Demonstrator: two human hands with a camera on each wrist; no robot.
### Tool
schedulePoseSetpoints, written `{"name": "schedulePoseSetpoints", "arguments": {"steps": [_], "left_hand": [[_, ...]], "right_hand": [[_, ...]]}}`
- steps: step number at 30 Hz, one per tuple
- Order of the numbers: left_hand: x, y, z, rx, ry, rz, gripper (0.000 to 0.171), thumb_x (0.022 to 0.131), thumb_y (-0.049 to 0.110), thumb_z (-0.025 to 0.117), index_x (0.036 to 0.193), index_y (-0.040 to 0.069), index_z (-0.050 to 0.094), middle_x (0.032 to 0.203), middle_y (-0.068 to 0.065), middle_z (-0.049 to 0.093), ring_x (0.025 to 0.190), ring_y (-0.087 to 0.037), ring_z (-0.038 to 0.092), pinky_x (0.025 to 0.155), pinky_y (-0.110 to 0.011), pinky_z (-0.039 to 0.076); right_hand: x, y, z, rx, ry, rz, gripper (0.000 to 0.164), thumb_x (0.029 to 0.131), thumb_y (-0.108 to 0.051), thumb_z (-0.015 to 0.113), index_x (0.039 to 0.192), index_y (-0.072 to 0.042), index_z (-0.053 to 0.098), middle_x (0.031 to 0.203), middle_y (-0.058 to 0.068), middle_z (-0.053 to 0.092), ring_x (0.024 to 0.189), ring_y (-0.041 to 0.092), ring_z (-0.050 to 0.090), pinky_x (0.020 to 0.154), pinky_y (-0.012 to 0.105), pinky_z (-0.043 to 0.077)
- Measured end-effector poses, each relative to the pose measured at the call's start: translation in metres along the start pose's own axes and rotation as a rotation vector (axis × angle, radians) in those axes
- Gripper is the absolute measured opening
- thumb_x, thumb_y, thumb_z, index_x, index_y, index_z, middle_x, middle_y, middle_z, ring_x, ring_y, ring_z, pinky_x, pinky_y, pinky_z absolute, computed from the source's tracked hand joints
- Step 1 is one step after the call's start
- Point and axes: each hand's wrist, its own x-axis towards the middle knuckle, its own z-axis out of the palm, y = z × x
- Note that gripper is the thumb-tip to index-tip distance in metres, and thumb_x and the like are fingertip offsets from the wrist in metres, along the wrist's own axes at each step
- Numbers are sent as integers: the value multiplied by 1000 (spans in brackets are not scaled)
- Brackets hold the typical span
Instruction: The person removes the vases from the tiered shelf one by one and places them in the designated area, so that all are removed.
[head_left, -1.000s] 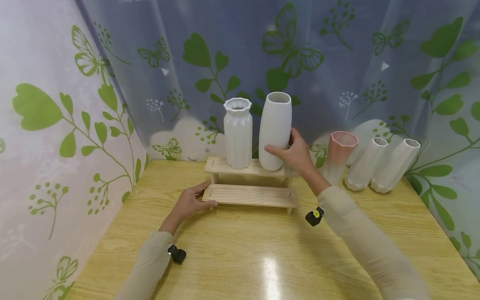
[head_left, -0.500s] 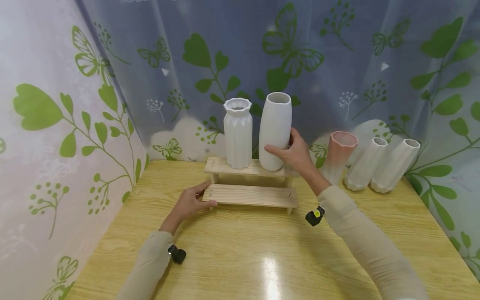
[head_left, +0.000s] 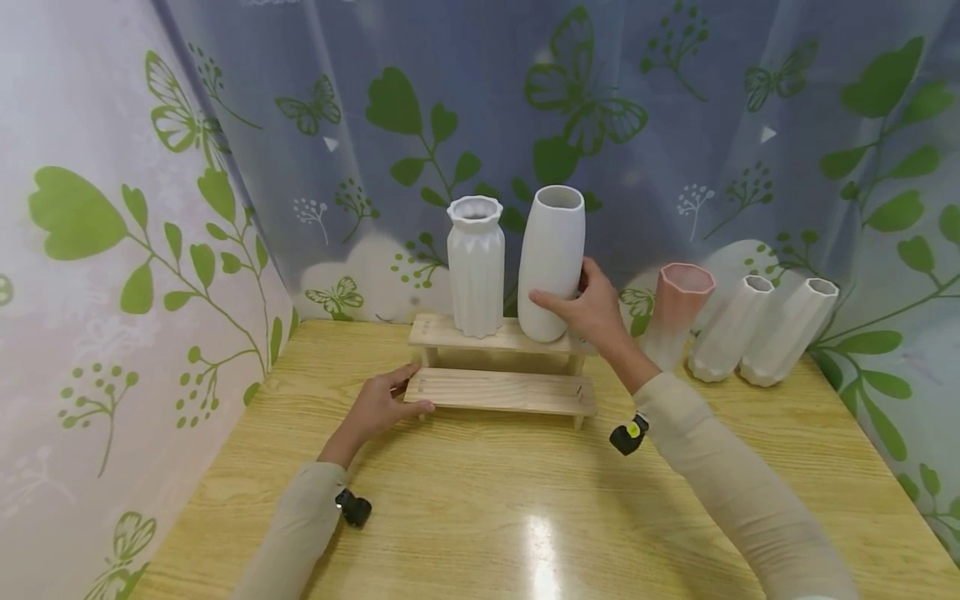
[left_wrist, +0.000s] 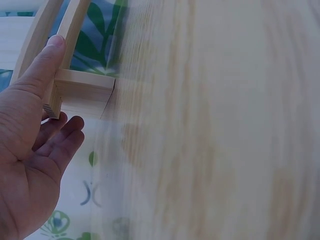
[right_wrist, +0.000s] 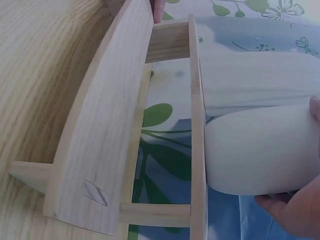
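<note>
A two-step wooden stand (head_left: 498,390) is on the table, and my left hand (head_left: 377,406) grips the left end of its lower step. In the left wrist view, the thumb of my left hand (left_wrist: 30,135) lies along the wood while the other fingers bend behind it. On the upper step, my right hand (head_left: 596,308) holds a smooth tall white vase (head_left: 551,250) low on its right side, thumb in front. Left of it a fluted white vase (head_left: 477,267) with a scalloped rim stands upright. The right wrist view shows the smooth vase (right_wrist: 260,152) with its base against the upper step.
At the right of the wooden table (head_left: 465,508) stand a pink-to-white vase (head_left: 678,312) and two narrow white ribbed vases, one (head_left: 731,333) beside the other (head_left: 791,333). A patterned curtain (head_left: 480,100) hangs behind the stand, and another patterned sheet (head_left: 112,333) borders the left side.
</note>
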Motion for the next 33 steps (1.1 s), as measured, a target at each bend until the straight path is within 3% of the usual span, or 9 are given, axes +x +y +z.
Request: {"name": "schedulePoseSetpoints", "arguments": {"steps": [11,19,33], "left_hand": [[-2,1,0,24,1,-16,92,82,48,83,157,14,43,159,-11,41,141,-32,47,110,-46,48],[0,-2,1,22,-2,-15,92,83,46,84,157,13,42,160,-13,39,143,-33,45,110,-43,48],[1,2,1,26,-7,-31,92,82,46,84,156,11,43,160,-15,39,143,-35,45,110,-44,48]], "right_hand": [[-12,4,1,63,95,-61,88,79,-32,92,149,-7,45,142,16,57,129,33,57,107,54,51],[-25,4,-15,125,82,-61,87,81,-22,90,152,-7,41,145,18,53,133,35,53,109,57,48],[-46,10,-48,33,62,-114,84,79,-22,91,150,-10,46,142,16,57,128,34,57,104,59,51]]}}
